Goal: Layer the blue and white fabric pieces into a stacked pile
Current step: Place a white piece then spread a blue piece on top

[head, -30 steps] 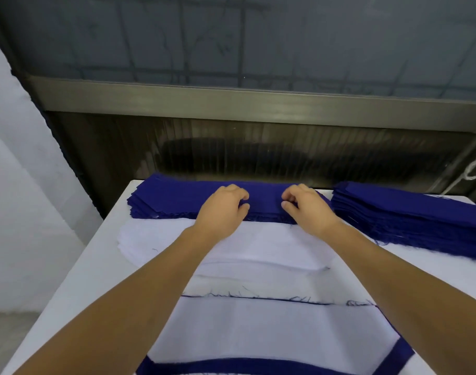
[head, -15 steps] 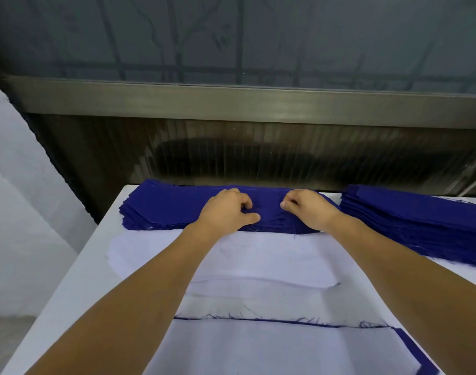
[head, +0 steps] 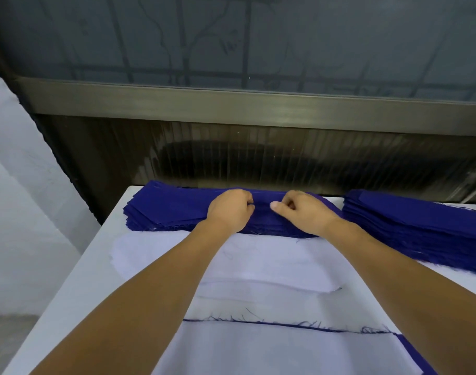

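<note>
- The left hand (head: 230,211) and right hand (head: 303,212) rest on the blue stack (head: 171,209) at 12 o'clock on the bench (head: 69,293), each grip pinching its top layer with curled fingers.
- A second blue pile (head: 420,226) lies at 2 o'clock, just beside.
- White pieces (head: 272,266) lie at 6 o'clock, under the forearms.
</note>
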{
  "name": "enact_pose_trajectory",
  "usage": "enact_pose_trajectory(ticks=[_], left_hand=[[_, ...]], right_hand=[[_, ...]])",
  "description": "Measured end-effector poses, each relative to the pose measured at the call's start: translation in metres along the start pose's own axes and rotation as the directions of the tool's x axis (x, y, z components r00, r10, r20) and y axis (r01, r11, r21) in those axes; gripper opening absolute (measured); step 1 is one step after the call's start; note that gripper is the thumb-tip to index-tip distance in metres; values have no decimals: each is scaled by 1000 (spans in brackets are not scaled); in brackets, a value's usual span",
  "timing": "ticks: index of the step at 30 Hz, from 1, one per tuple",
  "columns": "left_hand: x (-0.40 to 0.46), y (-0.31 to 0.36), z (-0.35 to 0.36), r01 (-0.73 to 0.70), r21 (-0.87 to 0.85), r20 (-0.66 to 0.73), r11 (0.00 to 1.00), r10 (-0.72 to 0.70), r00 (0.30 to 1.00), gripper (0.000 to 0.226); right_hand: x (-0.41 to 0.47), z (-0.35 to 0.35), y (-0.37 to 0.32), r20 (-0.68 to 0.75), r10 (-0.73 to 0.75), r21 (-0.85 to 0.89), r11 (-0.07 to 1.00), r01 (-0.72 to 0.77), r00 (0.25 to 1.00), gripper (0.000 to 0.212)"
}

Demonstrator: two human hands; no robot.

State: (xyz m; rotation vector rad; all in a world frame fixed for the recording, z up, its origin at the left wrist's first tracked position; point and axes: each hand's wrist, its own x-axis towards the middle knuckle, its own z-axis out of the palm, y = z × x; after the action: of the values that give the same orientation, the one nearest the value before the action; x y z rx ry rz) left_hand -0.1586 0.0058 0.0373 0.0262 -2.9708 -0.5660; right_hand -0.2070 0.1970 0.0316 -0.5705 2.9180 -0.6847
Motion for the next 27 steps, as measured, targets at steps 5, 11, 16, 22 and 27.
enact_pose_trajectory(ticks=[5,11,16,22,27], left_hand=[[-11,-25,-8,5,90,-79,996,2,997,15],[-44,-88,-41,174,198,-183,965,-138,973,22],[-90,-84,-62,-6,286,-163,958,54,985,24],[-172,-69,-78,-191,160,200,968,158,967,22],[-188,-53,-80,-111,56,420,992,78,904,22]], right_hand=[[-6,3,2,-105,-60,-127,991,47,993,9],[-21,-9,10,-123,-61,-127,991,45,990,13],[-82,-34,5,-123,-177,-183,971,153,976,16],[-192,-56,19,191,-52,3,999,53,980,15],[-216,-55,21,351,45,2,999,-49,935,16]])
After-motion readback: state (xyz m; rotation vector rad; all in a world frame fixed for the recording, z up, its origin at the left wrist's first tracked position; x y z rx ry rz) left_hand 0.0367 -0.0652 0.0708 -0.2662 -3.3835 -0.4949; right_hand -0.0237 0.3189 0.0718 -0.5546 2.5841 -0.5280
